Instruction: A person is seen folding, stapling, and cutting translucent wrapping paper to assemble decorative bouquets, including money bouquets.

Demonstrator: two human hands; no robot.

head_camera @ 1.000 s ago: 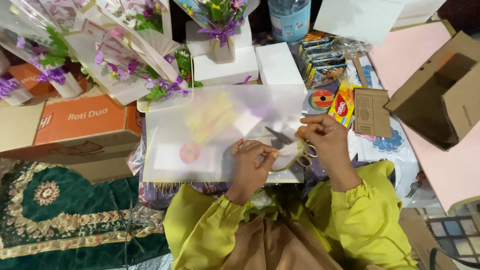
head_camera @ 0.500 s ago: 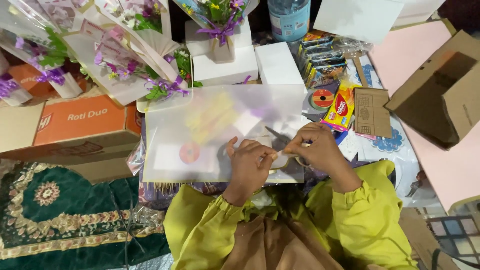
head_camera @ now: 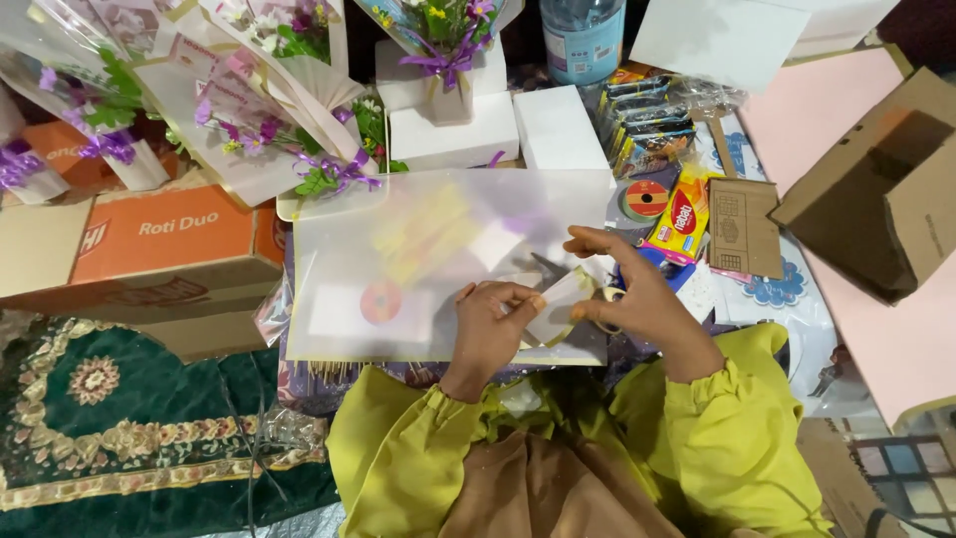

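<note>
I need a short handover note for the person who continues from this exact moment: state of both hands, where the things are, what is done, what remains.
Left hand: pinches the lower right part of the translucent sheet and holds it flat.
Right hand: fingers in the handles of the scissors, blades at the sheet's right edge, beside the left fingers.
Things: the sheet lies over the work surface in front of the person; a red tape roll and snack packets lie to the right, wrapped flower bouquets behind.
Done: a cut seems begun at the right edge.
Left: the rest of the sheet looks uncut.
</note>
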